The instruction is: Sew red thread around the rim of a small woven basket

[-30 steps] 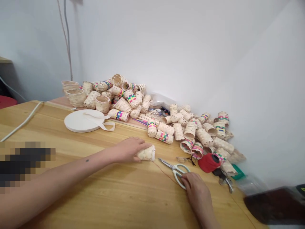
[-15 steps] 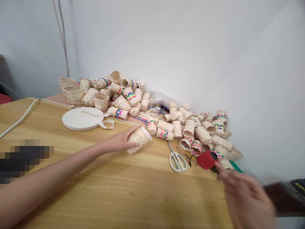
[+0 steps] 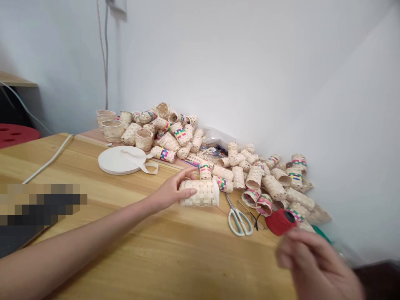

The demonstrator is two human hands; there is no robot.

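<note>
My left hand [image 3: 167, 192] is closed around a small woven bamboo basket [image 3: 201, 193], thumb on the near side. The basket lies on its side in my grip, its white-edged rim turned to the right. At the lower right my right hand [image 3: 321, 266] is in the air, fingers pressed together in a pinch and somewhat blurred; what they hold, if anything, is too small to make out. Just beyond it stands a spool of red thread [image 3: 281, 222]. Scissors with pale handles [image 3: 240, 221] lie between my hands, beside a pair of glasses [image 3: 256, 221].
A heap of woven baskets [image 3: 179, 133], some with coloured bands, runs along the wall across the wooden table [image 3: 175, 258]. A roll of white ribbon [image 3: 120, 161] lies at the left, its end loose. A white cable [image 3: 50, 160] crosses the left edge. A red stool [image 3: 18, 134] stands beyond.
The view has turned a little left. In my left hand the basket has gone from tilted to nearly level. My right hand has drawn back from the red spool towards me.
</note>
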